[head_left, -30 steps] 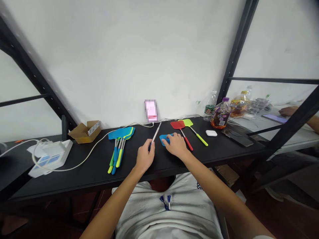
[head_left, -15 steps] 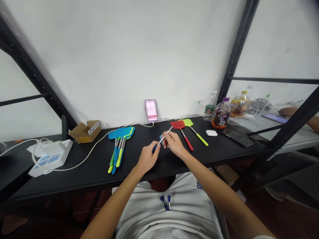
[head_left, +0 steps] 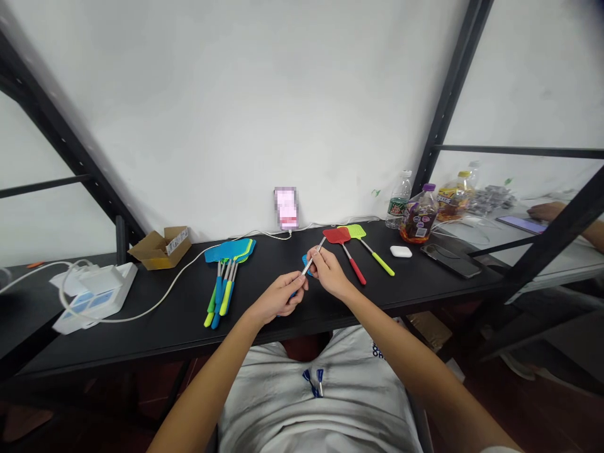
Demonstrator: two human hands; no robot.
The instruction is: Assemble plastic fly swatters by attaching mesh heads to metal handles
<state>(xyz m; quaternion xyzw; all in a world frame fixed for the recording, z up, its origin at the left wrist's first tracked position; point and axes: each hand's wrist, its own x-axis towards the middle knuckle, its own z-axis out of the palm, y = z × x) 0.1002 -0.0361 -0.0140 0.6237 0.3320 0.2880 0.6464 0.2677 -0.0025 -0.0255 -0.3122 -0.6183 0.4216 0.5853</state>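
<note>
A metal rod (head_left: 307, 267) slants up and away between my hands, its far tip near a red fly swatter (head_left: 336, 236). My left hand (head_left: 279, 294) is closed round its near end, where a little blue handle shows under the fingers. Higher up the rod, my right hand (head_left: 325, 269) pinches it between thumb and fingers. A small blue mesh piece (head_left: 306, 259) shows behind the rod, partly hidden by my right hand; I cannot tell whether it joins the rod. Beyond the red swatter lies a yellow-green fly swatter (head_left: 380, 263).
Several fly swatters (head_left: 226, 251) lie in a pile on the left of the black table (head_left: 160, 333). An open cardboard box (head_left: 163, 250), a white power strip (head_left: 106, 299) and cables sit farther left. Drink bottles (head_left: 418, 217), a white case (head_left: 401, 251) and a phone (head_left: 450, 260) stand right.
My left hand has shifted its grip, with its fingers now higher on the metal rod and covering more of the blue handle. More of the blue mesh shows. My right hand stays nearly in place.
</note>
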